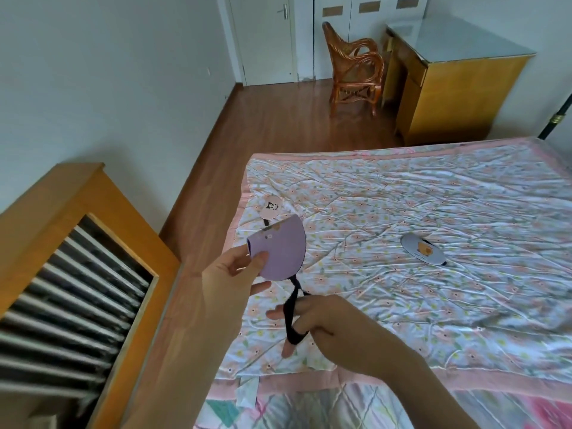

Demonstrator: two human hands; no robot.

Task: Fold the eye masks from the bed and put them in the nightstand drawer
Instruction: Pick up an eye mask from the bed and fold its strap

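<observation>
right hand [325, 323] hooks black strap [294, 314]; left hand [229, 274] pinches folded purple mask [281, 252].

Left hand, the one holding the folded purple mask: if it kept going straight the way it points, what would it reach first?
Probably the pink eye mask on the bed beyond the left hand, though depth is unclear.

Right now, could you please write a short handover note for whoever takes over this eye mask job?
Left hand: pinching the folded purple eye mask above the bed edge.
Right hand: black strap looped around its fingers.
On the bed: a pink eye mask near the left edge, a grey eye mask flat mid-bed.
Done: purple mask folded in half.
Left: tidy its strap, fold the other two, put all in the nightstand drawer, which is not in view.
</observation>
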